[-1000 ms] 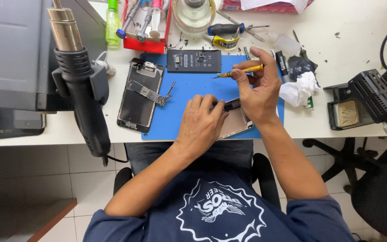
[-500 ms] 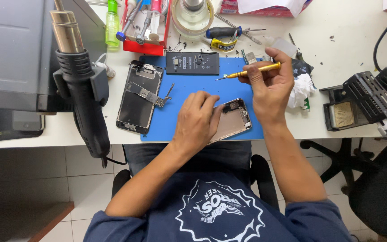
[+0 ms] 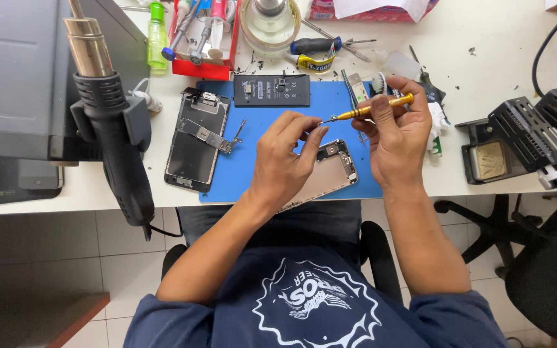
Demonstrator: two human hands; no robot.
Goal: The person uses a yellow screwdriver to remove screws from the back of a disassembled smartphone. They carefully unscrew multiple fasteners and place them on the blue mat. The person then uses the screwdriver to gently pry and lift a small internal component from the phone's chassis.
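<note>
I'm seeing the opened phone shell (image 3: 329,174) lying on the blue mat (image 3: 253,167); right hand (image 3: 396,132) fingers are pinching a yellow screwdriver (image 3: 369,111), left hand (image 3: 285,161) fingers are pinching its tip.

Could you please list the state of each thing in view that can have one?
Phone body: opened, flat on blue mat.
Screen assembly: detached, lying inside up.
Yellow screwdriver: held in right hand, lifted.
Left hand: fingertips at screwdriver's tip.
Heat gun: holstered, nozzle up.
</note>
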